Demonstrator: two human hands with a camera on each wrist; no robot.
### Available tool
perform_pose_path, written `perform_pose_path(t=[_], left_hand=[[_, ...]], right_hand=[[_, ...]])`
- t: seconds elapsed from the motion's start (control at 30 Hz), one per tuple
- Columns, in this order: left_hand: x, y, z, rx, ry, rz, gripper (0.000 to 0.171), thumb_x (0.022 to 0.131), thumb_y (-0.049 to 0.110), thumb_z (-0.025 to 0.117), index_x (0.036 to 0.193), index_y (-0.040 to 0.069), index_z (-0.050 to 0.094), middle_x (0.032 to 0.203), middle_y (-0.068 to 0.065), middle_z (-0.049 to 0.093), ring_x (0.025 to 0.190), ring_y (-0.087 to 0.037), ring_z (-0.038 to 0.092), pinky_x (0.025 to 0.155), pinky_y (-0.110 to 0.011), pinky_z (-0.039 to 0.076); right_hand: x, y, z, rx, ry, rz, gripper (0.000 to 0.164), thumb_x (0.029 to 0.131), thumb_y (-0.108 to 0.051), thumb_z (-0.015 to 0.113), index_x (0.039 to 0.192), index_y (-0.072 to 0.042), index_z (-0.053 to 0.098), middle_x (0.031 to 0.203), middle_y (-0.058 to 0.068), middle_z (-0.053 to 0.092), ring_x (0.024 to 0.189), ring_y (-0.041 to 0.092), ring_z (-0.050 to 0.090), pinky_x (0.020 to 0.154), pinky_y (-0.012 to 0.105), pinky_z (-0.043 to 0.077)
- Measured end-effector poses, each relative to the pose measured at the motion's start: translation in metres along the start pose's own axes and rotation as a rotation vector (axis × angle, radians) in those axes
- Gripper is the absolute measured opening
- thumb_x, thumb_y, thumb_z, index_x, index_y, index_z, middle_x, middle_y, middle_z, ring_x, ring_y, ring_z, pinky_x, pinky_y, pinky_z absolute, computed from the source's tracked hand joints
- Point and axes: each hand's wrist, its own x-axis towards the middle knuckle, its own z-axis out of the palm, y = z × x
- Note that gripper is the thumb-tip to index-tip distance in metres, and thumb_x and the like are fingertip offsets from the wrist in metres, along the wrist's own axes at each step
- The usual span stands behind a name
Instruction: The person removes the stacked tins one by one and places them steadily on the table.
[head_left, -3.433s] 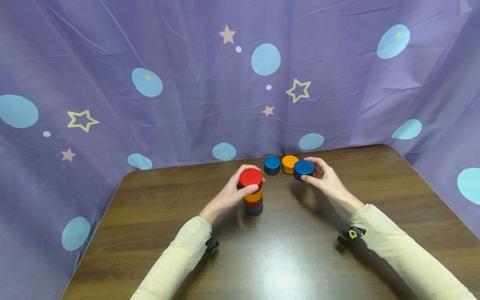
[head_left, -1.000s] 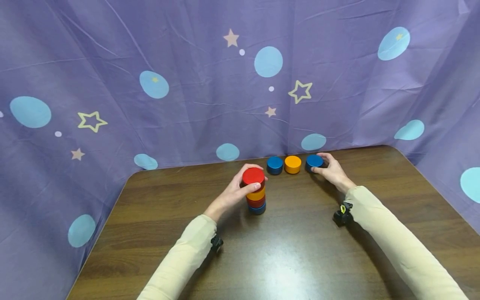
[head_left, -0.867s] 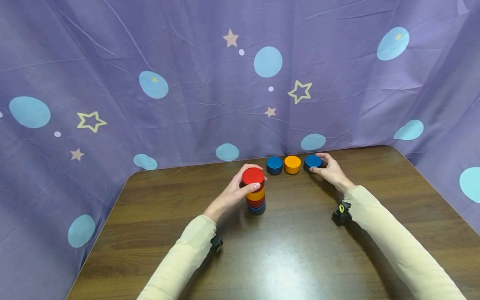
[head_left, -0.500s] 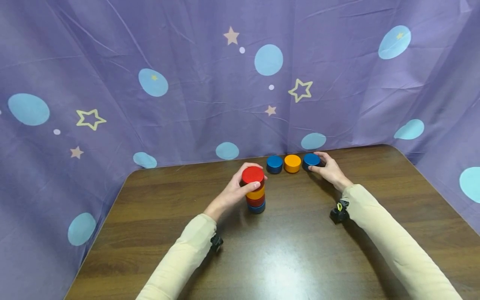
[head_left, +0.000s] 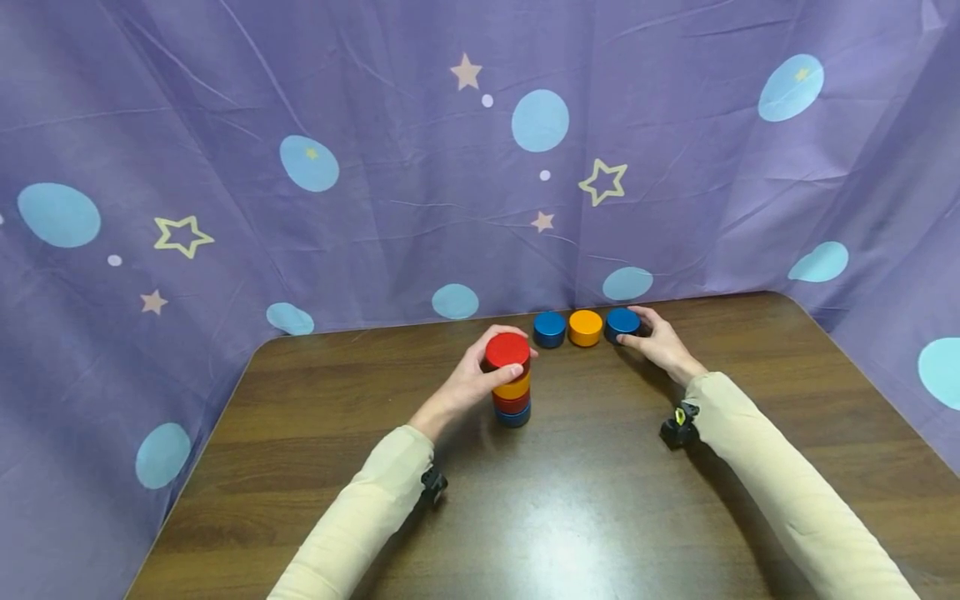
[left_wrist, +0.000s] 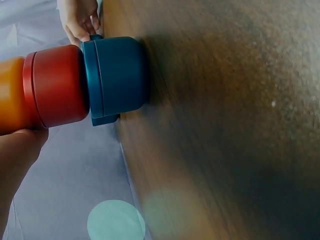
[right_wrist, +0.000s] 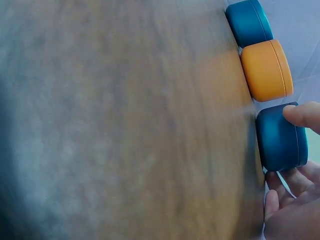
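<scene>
In the head view a stack of small round lidded tins stands mid-table: a red tin (head_left: 507, 349) on top, then an orange tin (head_left: 513, 389), a second red tin (head_left: 512, 405) and a blue tin (head_left: 513, 417) at the base. My left hand (head_left: 467, 382) grips the stack near its top, thumb across the front. To the right, my right hand (head_left: 663, 345) pinches another blue tin (head_left: 622, 322) at the right end of a short row. The right wrist view shows that blue tin (right_wrist: 281, 137) upright on the table, my thumb (right_wrist: 300, 114) at its lid edge.
An orange tin (head_left: 585, 327) sits just left of the held blue one, with a blue tin (head_left: 550, 328) beyond it. The row lies by the table's back edge, close to a purple patterned curtain (head_left: 390, 208). The wooden table (head_left: 337, 400) reaches forward below both arms.
My right hand has brought its blue tin from in front of the orange tin to the row's right end, then slid it slightly left. The left hand keeps its grip on the stack.
</scene>
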Motion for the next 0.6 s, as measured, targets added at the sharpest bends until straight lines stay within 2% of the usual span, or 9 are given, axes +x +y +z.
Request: perform_pose_path(t=[0.23, 0.37, 0.47, 0.6], left_hand=[[0.001, 0.004, -0.002, 0.005, -0.011, -0.018, 0.047, 0.090, 0.014, 0.068, 0.127, -0.005, 0.046, 0.116, -0.021, 0.063, 0.109, -0.037, 0.056, 0.090, -0.038, 0.047], [0.001, 0.005, -0.003, 0.005, -0.020, -0.011, 0.051, 0.090, 0.013, 0.068, 0.129, -0.009, 0.043, 0.119, -0.025, 0.060, 0.109, -0.036, 0.056, 0.091, -0.038, 0.047], [0.001, 0.006, -0.004, -0.005, -0.033, -0.021, 0.056, 0.091, 0.015, 0.067, 0.133, -0.009, 0.040, 0.124, -0.028, 0.057, 0.111, -0.029, 0.057, 0.091, -0.039, 0.047], [0.001, 0.006, -0.004, -0.029, -0.054, -0.038, 0.059, 0.091, 0.016, 0.067, 0.139, -0.003, 0.038, 0.129, -0.027, 0.055, 0.116, -0.027, 0.055, 0.093, -0.039, 0.046]], right_hand=[[-0.001, -0.005, -0.006, 0.085, -0.043, 0.019, 0.079, 0.089, -0.013, 0.069, 0.149, 0.005, 0.022, 0.146, 0.033, 0.031, 0.130, 0.046, 0.033, 0.107, 0.054, 0.026], [-0.003, -0.008, -0.012, 0.131, -0.058, 0.034, 0.084, 0.088, -0.016, 0.070, 0.150, 0.003, 0.018, 0.148, 0.032, 0.027, 0.135, 0.046, 0.028, 0.109, 0.054, 0.023], [-0.006, -0.010, -0.016, 0.155, -0.045, 0.035, 0.086, 0.087, -0.017, 0.071, 0.151, 0.002, 0.016, 0.149, 0.032, 0.025, 0.136, 0.044, 0.026, 0.110, 0.053, 0.021], [-0.009, -0.017, -0.021, 0.169, -0.011, 0.002, 0.087, 0.086, -0.015, 0.072, 0.151, 0.001, 0.017, 0.151, 0.030, 0.022, 0.137, 0.044, 0.025, 0.111, 0.053, 0.019]])
